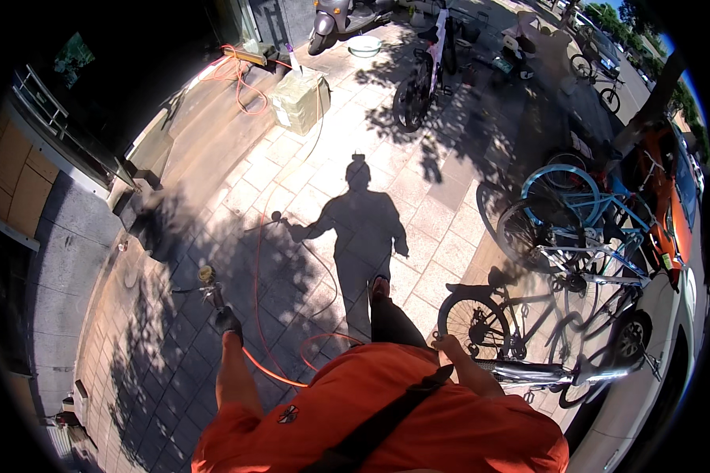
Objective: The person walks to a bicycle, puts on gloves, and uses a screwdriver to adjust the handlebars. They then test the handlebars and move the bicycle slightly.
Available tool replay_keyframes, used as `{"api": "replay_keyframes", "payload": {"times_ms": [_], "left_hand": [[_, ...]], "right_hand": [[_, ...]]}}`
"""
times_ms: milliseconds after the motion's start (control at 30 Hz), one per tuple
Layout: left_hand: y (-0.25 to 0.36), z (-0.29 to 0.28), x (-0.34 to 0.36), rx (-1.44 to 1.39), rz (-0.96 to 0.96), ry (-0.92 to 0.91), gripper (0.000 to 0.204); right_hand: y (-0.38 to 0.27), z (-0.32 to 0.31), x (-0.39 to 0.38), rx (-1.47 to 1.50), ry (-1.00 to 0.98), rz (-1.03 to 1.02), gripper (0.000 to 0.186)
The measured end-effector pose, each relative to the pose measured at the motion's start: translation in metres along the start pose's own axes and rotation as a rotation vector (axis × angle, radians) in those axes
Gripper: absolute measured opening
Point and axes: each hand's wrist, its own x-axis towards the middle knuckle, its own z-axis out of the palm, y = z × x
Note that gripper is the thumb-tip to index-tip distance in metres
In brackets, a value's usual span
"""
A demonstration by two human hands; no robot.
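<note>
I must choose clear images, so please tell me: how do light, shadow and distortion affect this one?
Head view: strong sun brightens the pale stone paving and casts a dark person-shaped shadow; head view: mottled shade surrounds the dark-gloved left hand holding a metal spray gun; head view: fisheye distortion bends the white car near the rim.
</note>
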Motion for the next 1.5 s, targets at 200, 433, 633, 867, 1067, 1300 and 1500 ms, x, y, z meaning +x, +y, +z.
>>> {"api": "replay_keyframes", "payload": {"times_ms": [200, 433, 633, 867, 1067, 1300, 1500], "left_hand": [[0.279, 0.189, 0.08, -0.56, -0.14, -0.285, 0.043], [0.4, 0.269, 0.226, -0.31, -0.192, -0.398, 0.056], [0.55, 0.384, 0.342, -0.283, -0.353, -0.439, 0.067], [0.713, 0.555, 0.507, -0.401, -0.541, -0.451, 0.062], [0.763, 0.731, 0.685, -0.388, -0.524, -0.264, 0.054], [0.878, 0.86, 0.76, -0.384, -0.368, -0.281, 0.052], [0.906, 0.906, 0.729, -0.692, -0.645, -0.764, 0.039]], "right_hand": [[0.061, -0.087, 0.176, -0.717, -0.06, 0.093, 0.046], [-0.249, -0.213, 0.268, -0.182, 0.216, 0.044, 0.038], [-0.393, -0.273, 0.379, 0.019, 0.508, -0.006, 0.032], [-0.405, -0.257, 0.453, -0.363, 0.301, 0.282, 0.041], [-0.519, -0.273, 0.459, -0.189, 0.277, 0.653, 0.039], [-0.67, -0.313, 0.461, -0.079, 0.267, 0.857, 0.038], [-0.747, -0.317, 0.456, -0.055, 0.255, 0.954, 0.037]]}}
